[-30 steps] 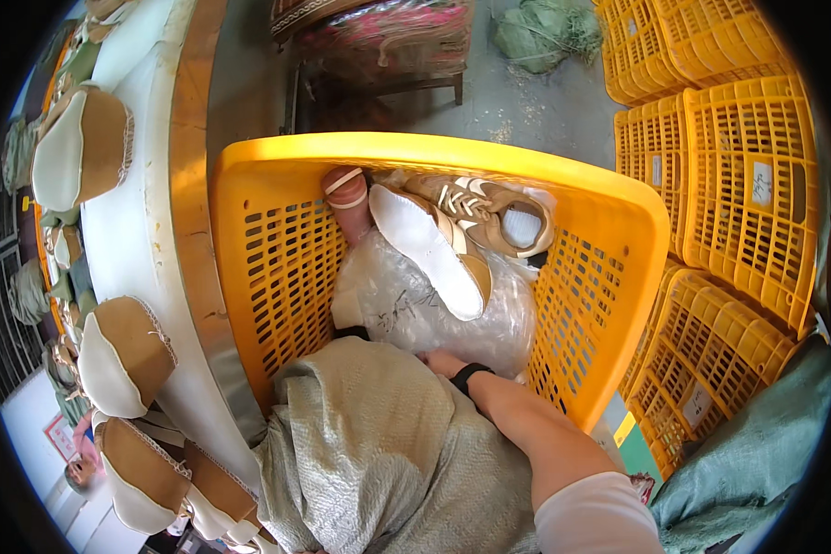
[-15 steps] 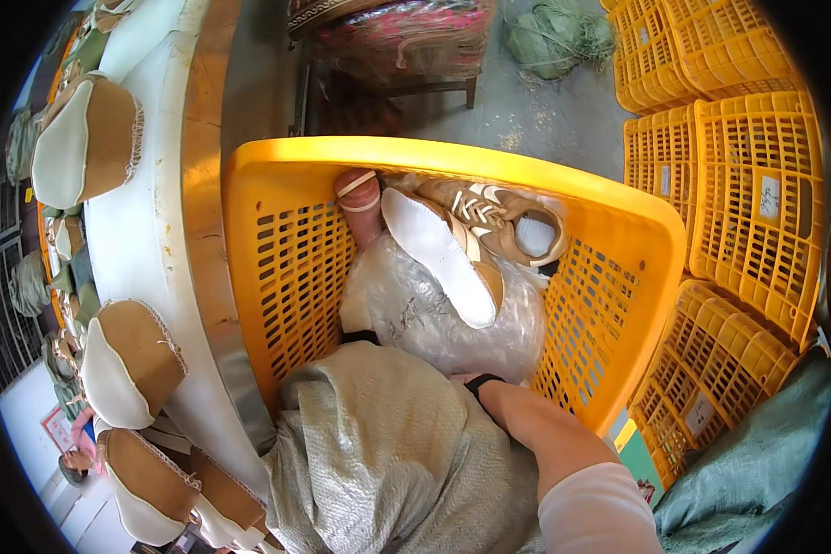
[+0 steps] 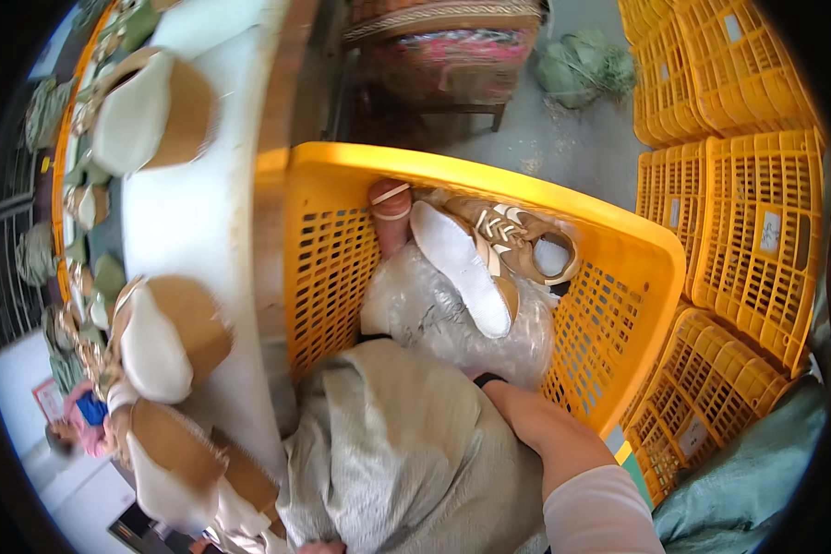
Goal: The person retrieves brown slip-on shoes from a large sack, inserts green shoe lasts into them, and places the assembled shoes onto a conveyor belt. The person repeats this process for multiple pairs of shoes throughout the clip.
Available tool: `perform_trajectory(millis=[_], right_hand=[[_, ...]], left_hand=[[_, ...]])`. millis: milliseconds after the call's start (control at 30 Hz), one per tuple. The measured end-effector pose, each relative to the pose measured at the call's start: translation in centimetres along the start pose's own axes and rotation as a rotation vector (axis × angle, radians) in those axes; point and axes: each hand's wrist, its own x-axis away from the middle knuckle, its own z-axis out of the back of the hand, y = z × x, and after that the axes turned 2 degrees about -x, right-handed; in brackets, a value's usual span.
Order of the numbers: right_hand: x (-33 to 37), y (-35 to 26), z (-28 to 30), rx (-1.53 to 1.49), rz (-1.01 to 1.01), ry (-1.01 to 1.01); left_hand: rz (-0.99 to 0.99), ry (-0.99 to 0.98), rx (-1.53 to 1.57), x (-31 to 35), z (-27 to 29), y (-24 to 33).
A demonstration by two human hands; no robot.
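A pale grey-green woven sack (image 3: 406,452) bulges over the near side of a yellow plastic crate (image 3: 489,185). My right forearm (image 3: 563,434) reaches into the crate along the sack's right side, a black band at the wrist; the hand itself is hidden behind the sack. At the bottom edge of the picture, a bit of my left hand (image 3: 321,547) shows against the sack, its fingers bent onto the cloth. Inside the crate lie a clear plastic bag (image 3: 425,300), a white-soled shoe (image 3: 462,268), a brown laced shoe (image 3: 526,242) and a reddish-brown shoe last (image 3: 391,217).
Left of the crate, a white bench (image 3: 189,217) carries several tan-and-white shoe uppers (image 3: 171,337). Yellow crates (image 3: 757,231) are stacked at the right, above a dark green sack (image 3: 757,480). A green bundle (image 3: 586,69) lies on the floor beyond. Another person in pink (image 3: 88,425) is far left.
My view has shifted, so the bench and crate sit farther right in the picture. Part of my left hand has come into view at the bottom. The crate's contents look unmoved.
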Motion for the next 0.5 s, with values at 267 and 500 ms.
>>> perform_trajectory(millis=[267, 500], right_hand=[[16.5, -16.5, 10.5, 0.014, 0.331, 0.356], [40.6, -26.2, -0.5, 0.578, 0.966, 0.157]], left_hand=[[-0.052, 0.479, 0.3, 3.7, -3.0, -2.9], [0.229, 0.454, 0.314, 10.5, -14.6, -7.0]])
